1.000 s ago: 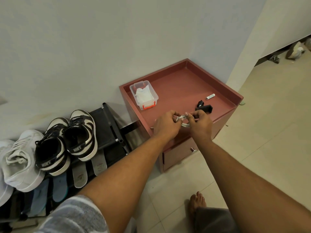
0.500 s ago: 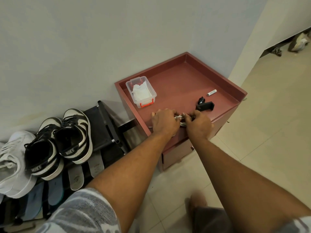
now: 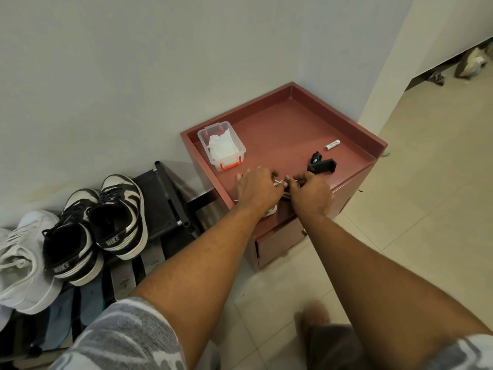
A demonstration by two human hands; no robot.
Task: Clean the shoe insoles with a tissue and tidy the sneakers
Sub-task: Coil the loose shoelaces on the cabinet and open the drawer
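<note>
Two hands meet at the front edge of a reddish-brown square cabinet [image 3: 280, 121] with a raised rim. The left hand [image 3: 257, 192] and the right hand [image 3: 312, 194] are knuckles-up and nearly touching. Both have their fingers curled in, and the fingertips pinch a thin white lace [image 3: 279, 182] strung between them. The lace belongs to a white shoe [image 3: 270, 211] that lies on the cabinet top under the hands. It is mostly covered, with only a bit of pale sole showing below the left wrist.

Taking the hands as the centre of the dial:

- **Eleven o'clock:** a clear plastic box with an orange latch [image 3: 213, 129] sits near the cabinet's back-left corner, with crumpled white tissues [image 3: 222, 148] inside.
- **Two o'clock:** a small black plastic clamp [image 3: 321, 165] lies just beyond the right hand. Farther out on the same line, apart from the clamp, is a white cylindrical battery [image 3: 332, 145].
- **Nine o'clock:** a black fabric shoe rack [image 3: 170, 198] stands against the wall beside the cabinet.
- **Eight o'clock:** a pair of black-and-white leather sneakers [image 3: 120, 214] rests on the rack side by side, heels toward the person. A grey-white knit sneaker [image 3: 21, 263] touches them on the far side.
- **Six o'clock:** a blurred bare foot [image 3: 314, 313] stands on the pale floor tiles [image 3: 400, 209].
</note>
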